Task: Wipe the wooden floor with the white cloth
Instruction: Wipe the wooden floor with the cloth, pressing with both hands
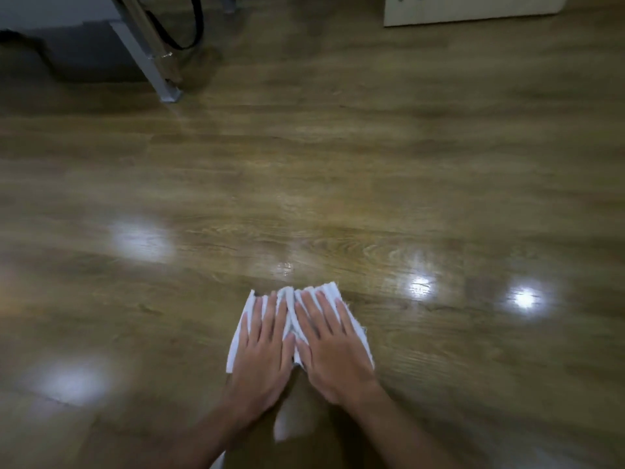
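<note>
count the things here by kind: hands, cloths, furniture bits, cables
hands: 2, left hand and right hand, both flat on the cloth
cloth: 1
metal leg: 1
cabinet: 1
black cable: 1
total: 6

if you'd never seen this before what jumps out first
Two hands side by side near the bottom centre, the left hand and right hand pressing flat on a white cloth on the wooden floor. Bright light reflections dot the glossy boards; a metal furniture leg stands upper left.
</note>
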